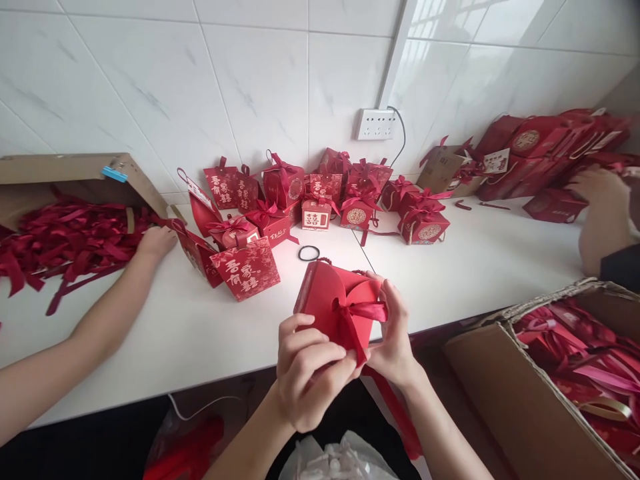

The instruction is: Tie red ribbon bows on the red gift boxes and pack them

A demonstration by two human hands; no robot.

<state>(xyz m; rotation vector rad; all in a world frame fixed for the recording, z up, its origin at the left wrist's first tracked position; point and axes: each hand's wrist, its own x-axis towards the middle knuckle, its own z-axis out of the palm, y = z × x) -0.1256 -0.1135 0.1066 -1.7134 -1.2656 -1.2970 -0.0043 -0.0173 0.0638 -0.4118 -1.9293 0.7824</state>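
A red gift box (320, 293) with curved top flaps is between my two hands, just in front of the table's near edge. A red ribbon (369, 311) runs through the holes in its flaps and trails from the top. My left hand (310, 373) grips the box's near corner, fingers curled by the ribbon's lower end. Around the right side, my right hand (393, 333) is closed on the box, thumb and fingers against its edge. The undersides of the box and some fingertips are hidden.
Decorated red gift boxes (315, 212) line the white table (200, 347). Co-workers' hands reach in at left (159, 243) and right (597, 190). A ribbon-filled carton (135, 180) is left; another carton (500, 393) of boxes stands right. A black band (309, 253) lies mid-table.
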